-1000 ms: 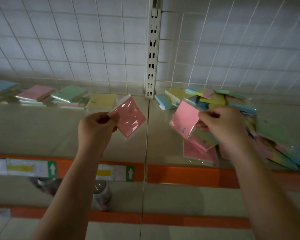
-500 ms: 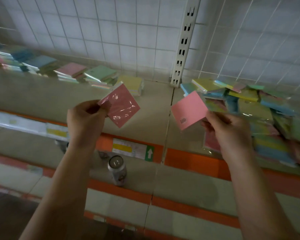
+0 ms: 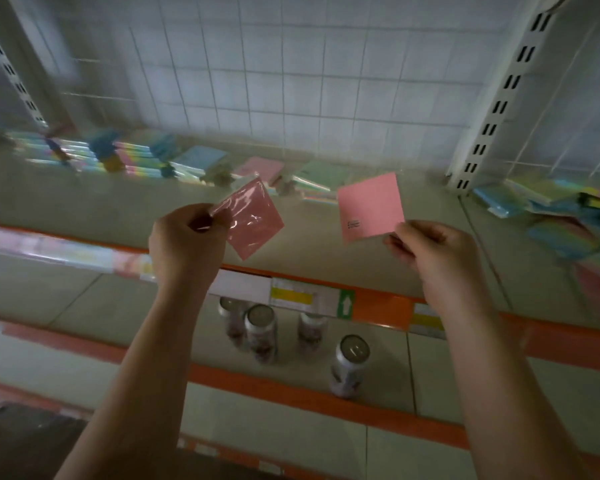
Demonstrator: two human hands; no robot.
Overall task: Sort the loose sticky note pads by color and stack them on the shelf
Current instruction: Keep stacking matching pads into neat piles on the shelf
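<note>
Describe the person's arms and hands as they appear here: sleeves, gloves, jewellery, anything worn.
Both forearms are bare up to the bottom edge of the picture, with no sleeve in view. The left hand and the right hand are bare too: no gloves, no watch or wristband, and no rings that can be made out. No markings show on either arm.

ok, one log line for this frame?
left hand: pinches wrapped pink pad | right hand: pinches pink pad | both above shelf | sorted stacks behind

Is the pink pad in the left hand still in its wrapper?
Wrapped: the pink pad pinched by the left hand shows shiny, wrinkled film glare.
</note>
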